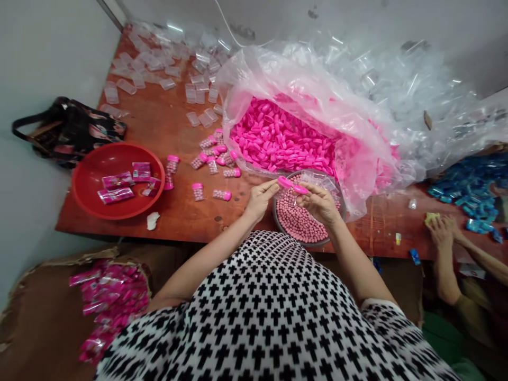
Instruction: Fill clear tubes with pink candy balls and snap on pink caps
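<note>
Above a round grey bowl (278, 225) of pink beads (297, 219), my two hands meet, both closed in a pinch. A bright pink plastic cap (284, 182) is between them; whether it is one hinged cap or two separate ones I cannot tell. My left hand (260, 201) grips its left end with thumb and fingertips. My right hand (320, 205) holds the right end, and something clear shows below the cap there. Several clear plastic containers (327, 183) lie on the beads at the bowl's far side. Just behind, a large clear bag (273, 74) holds many pink caps (281, 137).
Filled bead bottles (197, 191) lie on the wooden table (186, 217) at left, beside a red basin (119, 210) with pink packets. Clear containers (154, 61) are heaped behind. A co-worker's hands (442, 230) and blue packets (472, 185) are at right.
</note>
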{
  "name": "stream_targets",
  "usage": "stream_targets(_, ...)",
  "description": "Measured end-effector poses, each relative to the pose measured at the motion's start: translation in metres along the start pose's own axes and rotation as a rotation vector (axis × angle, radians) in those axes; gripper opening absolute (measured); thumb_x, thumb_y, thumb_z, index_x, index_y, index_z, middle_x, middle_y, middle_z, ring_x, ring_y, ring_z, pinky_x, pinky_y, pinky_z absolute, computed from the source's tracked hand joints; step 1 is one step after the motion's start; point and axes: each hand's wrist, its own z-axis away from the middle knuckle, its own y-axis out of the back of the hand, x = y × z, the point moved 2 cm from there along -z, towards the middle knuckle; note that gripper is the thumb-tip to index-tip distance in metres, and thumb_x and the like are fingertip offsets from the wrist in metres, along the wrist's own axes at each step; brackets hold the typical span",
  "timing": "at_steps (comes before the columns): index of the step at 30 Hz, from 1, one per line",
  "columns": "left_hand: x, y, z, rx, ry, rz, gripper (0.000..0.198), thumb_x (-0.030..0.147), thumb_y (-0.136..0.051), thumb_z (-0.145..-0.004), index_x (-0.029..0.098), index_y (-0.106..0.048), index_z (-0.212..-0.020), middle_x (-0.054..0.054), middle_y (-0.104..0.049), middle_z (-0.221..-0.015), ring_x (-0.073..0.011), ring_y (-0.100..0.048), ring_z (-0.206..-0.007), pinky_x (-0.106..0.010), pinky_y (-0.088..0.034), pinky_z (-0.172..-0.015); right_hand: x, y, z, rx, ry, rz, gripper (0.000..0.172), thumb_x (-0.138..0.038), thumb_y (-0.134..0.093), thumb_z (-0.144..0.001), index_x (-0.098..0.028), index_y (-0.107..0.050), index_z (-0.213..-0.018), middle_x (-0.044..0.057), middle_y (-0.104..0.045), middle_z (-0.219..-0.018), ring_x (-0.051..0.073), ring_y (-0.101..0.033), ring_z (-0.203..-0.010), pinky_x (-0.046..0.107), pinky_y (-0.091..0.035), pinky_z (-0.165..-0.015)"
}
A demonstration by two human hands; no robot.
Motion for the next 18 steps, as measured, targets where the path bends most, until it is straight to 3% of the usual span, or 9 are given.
stream_targets(3, 0.004, 0.002, 0.002, -0.022, -0.072, -0.129, 0.042, 0.048, -0.066, -0.074, 0.016, -0.072, -0.102, -0.010, -0.071, -0.105, -0.0224, -0.064, -0.100, -0.040, -0.046, -0.095, 0.000, 0.002, 0.003, 0.047, 0.010, -0.007, 0.037, -0.031, -0.081, -0.058, -0.022, -0.068, -0.092, 0.000, -0.070, -0.077, 0.012, -0.064, -0.064, 0.028, -0.054, -0.063)
stream_targets(6, 0.010, 0.000, 0.005, -0.088, -0.250, -0.311, 0.033, 0.045, -0.066, -0.076, 0.018, -0.074, -0.093, -0.008, -0.072, -0.098, -0.0218, -0.062, -0.100, -0.040, -0.045, -0.096, 0.002, 0.003, 0.000, 0.108, 0.025, 0.017, 0.028, -0.037, -0.079, -0.061, -0.020, -0.067, -0.079, -0.001, -0.068, -0.075, 0.010, -0.061, -0.060, 0.026, -0.054, -0.060)
stream_targets(9, 0.011, -0.003, 0.008, -0.165, -0.349, -0.367, 0.028, 0.042, -0.063, -0.079, 0.021, -0.074, -0.093, -0.007, -0.072, -0.096, -0.0215, -0.059, -0.105, -0.042, -0.043, -0.098, 0.005, -0.003, -0.005, 0.000, -0.093, 0.013, 0.033, -0.037, -0.078, -0.063, -0.020, -0.065, -0.088, 0.000, -0.067, -0.088, 0.013, -0.064, -0.077, 0.031, -0.056, -0.072)
stream_targets(13, 0.007, -0.004, 0.012, -0.175, -0.293, -0.373, 0.028, 0.041, -0.059, -0.082, 0.021, -0.073, -0.098, -0.008, -0.070, -0.105, -0.0215, -0.057, -0.110, -0.042, -0.042, -0.101, 0.013, -0.015, -0.008, -0.142, -0.255, -0.137, 0.035, -0.039, -0.074, -0.065, -0.020, -0.064, -0.093, 0.000, -0.068, -0.086, 0.016, -0.065, -0.083, 0.042, -0.055, -0.083)
stream_targets(18, 0.001, -0.001, 0.012, -0.110, -0.251, -0.376, 0.030, 0.042, -0.059, -0.082, 0.018, -0.073, -0.095, -0.010, -0.069, -0.107, -0.0218, -0.059, -0.108, -0.040, -0.042, -0.101, 0.029, -0.026, -0.015, 0.026, -0.237, -0.296, 0.019, -0.032, -0.069, -0.066, -0.020, -0.063, -0.080, -0.002, -0.068, -0.070, 0.016, -0.064, -0.072, 0.045, -0.056, -0.082)
